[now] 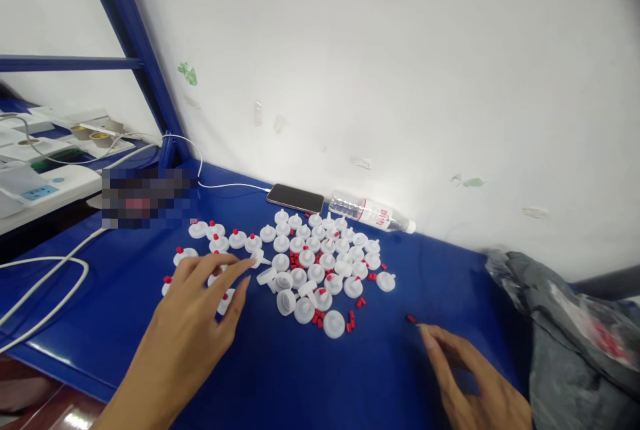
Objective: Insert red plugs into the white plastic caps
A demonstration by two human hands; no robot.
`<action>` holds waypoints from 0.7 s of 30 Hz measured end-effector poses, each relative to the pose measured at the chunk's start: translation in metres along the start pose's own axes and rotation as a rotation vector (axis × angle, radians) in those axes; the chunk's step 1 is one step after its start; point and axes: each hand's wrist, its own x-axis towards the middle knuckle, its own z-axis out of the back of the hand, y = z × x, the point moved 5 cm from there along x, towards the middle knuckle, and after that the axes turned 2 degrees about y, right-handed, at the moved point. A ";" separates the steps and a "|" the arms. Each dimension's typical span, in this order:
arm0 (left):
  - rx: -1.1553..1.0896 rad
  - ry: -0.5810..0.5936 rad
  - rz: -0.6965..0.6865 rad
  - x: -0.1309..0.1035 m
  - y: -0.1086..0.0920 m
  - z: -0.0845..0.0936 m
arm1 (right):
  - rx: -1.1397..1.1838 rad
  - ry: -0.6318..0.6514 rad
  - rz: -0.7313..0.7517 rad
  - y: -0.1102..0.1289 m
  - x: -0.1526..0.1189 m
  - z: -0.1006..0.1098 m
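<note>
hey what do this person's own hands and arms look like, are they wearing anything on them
Both are bare. The left hand and its forearm show no glove, sleeve, watch or ring in view. The right hand is likewise ungloved, with no ring or band visible; its wrist is cut off by the picture's lower edge, so anything worn further up cannot be told. Fingers are slim, nails short and unpainted.

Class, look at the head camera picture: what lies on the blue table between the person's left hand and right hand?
In the head view, between the left hand and right hand lie white plastic caps, small red plugs and bare blue table.
</note>
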 end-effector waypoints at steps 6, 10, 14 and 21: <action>0.043 0.244 -0.169 0.039 0.028 -0.043 | 0.012 0.003 -0.018 -0.014 -0.006 -0.016; 0.025 0.314 -0.223 0.044 0.044 -0.056 | -0.056 0.063 0.102 -0.022 -0.010 -0.031; -0.021 0.283 -0.182 0.036 0.034 -0.029 | -0.039 0.114 0.092 -0.026 -0.011 -0.036; -0.246 0.136 -0.115 -0.023 -0.037 -0.006 | -0.067 0.058 0.134 -0.011 -0.009 -0.029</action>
